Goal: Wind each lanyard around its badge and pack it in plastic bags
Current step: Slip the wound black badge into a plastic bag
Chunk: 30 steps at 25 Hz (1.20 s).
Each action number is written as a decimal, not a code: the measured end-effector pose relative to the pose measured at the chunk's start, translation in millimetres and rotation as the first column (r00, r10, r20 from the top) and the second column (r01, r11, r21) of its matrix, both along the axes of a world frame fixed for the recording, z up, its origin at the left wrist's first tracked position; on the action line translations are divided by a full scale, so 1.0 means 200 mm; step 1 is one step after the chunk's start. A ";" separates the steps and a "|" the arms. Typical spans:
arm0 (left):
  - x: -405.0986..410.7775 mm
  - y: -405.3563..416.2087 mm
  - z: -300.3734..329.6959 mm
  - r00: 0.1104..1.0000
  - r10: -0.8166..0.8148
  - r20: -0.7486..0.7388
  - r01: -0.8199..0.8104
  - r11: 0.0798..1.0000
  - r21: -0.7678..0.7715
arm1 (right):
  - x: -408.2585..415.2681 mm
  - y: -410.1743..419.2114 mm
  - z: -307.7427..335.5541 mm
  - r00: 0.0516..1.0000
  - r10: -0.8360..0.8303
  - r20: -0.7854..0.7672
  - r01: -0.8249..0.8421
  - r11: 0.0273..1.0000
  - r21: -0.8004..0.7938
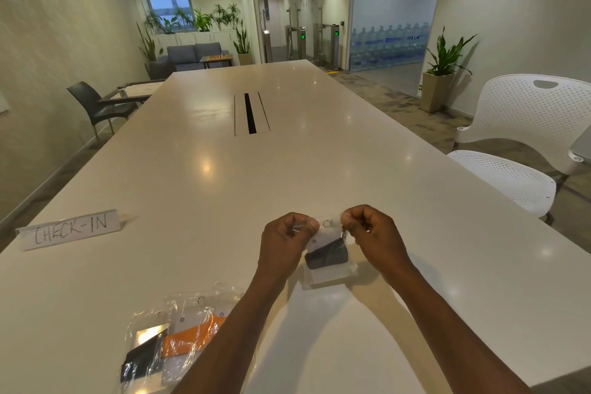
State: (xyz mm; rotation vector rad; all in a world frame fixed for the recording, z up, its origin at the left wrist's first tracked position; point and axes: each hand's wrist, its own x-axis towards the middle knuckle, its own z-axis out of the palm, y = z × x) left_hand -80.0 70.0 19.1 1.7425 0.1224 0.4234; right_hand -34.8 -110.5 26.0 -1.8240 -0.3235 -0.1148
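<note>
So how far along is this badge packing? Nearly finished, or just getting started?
Two look done: a bagged badge with an orange lanyard and one with a black lanyard lie by the left forearm. In hand: the left hand and right hand pinch the top of a clear bag holding a badge wound in a grey lanyard, apparently closing it. No unpacked badges are in view.

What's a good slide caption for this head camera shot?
Both hands pinch shut a plastic bag holding a grey-lanyard badge.
</note>
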 end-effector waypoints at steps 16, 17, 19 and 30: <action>-0.04 0.02 0.05 0.980 -0.062 -0.188 0.006 0.959 -0.284 | -0.04 0.00 0.03 0.975 0.152 -0.162 -0.112 0.966 0.232; -0.06 0.03 0.05 0.976 -0.060 -0.209 -0.002 0.959 -0.284 | -0.05 0.01 0.02 0.972 0.155 -0.179 -0.106 0.960 0.258; -0.10 0.06 0.06 0.973 -0.034 -0.227 -0.022 0.971 -0.239 | -0.06 0.02 0.00 0.969 0.147 -0.199 -0.089 0.957 0.276; -0.34 0.28 0.10 0.949 0.177 -0.260 -0.206 0.975 -0.088 | -0.19 0.27 -0.12 0.862 0.378 -0.337 -0.277 0.909 0.312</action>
